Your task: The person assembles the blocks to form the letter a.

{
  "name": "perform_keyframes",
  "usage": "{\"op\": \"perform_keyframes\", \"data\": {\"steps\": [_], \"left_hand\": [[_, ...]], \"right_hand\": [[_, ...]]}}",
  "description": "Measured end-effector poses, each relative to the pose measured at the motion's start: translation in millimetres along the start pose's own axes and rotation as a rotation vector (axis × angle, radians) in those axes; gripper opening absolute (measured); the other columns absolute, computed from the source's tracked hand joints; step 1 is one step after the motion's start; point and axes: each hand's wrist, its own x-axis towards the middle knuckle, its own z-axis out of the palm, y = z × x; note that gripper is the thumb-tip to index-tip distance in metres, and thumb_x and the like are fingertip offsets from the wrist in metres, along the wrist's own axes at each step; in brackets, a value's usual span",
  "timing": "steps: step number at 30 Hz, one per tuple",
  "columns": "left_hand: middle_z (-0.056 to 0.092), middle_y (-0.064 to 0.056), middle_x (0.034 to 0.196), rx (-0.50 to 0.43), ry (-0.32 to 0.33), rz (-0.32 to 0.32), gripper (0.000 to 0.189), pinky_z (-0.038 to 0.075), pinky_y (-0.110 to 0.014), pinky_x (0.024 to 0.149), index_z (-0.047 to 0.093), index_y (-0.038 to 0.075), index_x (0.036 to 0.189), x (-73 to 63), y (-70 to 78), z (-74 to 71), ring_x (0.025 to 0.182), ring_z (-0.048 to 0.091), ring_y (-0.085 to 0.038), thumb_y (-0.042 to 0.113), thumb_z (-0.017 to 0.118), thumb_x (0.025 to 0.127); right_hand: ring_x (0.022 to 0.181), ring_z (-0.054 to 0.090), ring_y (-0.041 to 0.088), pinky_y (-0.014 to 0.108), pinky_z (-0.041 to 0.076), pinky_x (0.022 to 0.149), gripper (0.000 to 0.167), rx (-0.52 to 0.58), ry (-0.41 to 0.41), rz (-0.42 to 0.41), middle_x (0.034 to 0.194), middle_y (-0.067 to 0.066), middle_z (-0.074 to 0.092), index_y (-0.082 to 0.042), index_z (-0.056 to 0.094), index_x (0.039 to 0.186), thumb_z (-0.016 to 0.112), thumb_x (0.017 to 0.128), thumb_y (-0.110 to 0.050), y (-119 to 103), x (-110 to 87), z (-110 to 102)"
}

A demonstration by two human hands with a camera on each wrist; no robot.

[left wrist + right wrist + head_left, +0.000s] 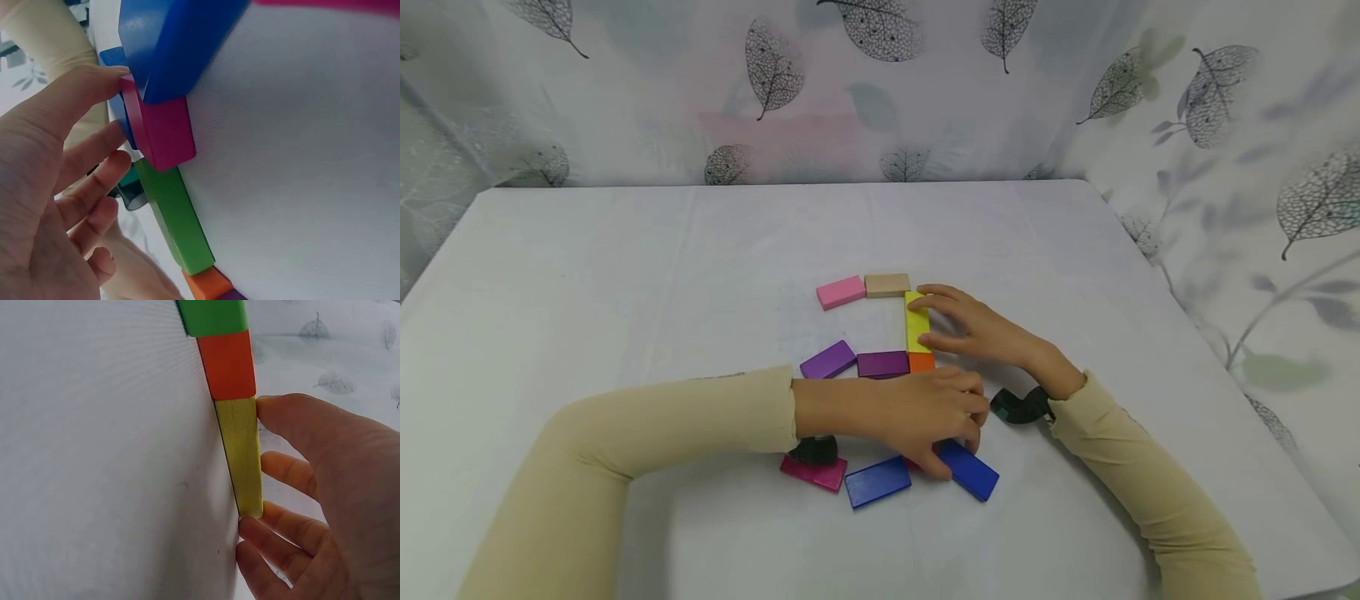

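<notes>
My left hand bends over the lower end of a line of coloured blocks, thumb and index finger pinching a blue block. Beside that block stands a magenta block, mostly covered by the hand in the head view. A green block, hidden from the head camera, continues the line up to an orange block. My right hand rests its thumb and fingertips along the outer side of a yellow block, which adjoins the orange one. Its middle fingertip lies at the block's far end.
Two purple blocks extend left from the orange one. Above, a tan block and a pink block form the top row. Another blue block and a crimson block lie at lower left on the white table.
</notes>
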Motion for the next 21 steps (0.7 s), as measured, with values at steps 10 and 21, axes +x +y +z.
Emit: {"op": "perform_keyframes", "data": {"steps": [10, 21], "left_hand": [[0.06, 0.004, 0.118, -0.167, 0.141, -0.007, 0.026, 0.032, -0.03, 0.103, 0.07, 0.022, 0.115, -14.2, -22.7, -13.0, 0.118, 0.043, -0.015, 0.035, 0.061, 0.095], [0.058, 0.006, 0.133, -0.149, -0.029, -0.033, 0.042, 0.029, -0.037, 0.107, 0.064, 0.024, 0.129, -18.7, -43.6, -15.2, 0.13, 0.036, -0.019, 0.016, 0.068, 0.088]], "right_hand": [[0.141, 0.027, 0.041, 0.065, 0.024, 0.109, 0.049, 0.003, 0.006, -0.05, 0.153, 0.023, 0.03, -0.003, 0.048, 0.139, 0.063, 0.093, -0.01, 0, 0.3, 0], [0.142, 0.024, 0.041, 0.065, 0.021, 0.11, 0.054, -0.004, -0.007, -0.026, 0.154, 0.023, 0.029, -0.002, 0.048, 0.139, 0.066, 0.088, 0.0, 1, -0.8, -1]]}}
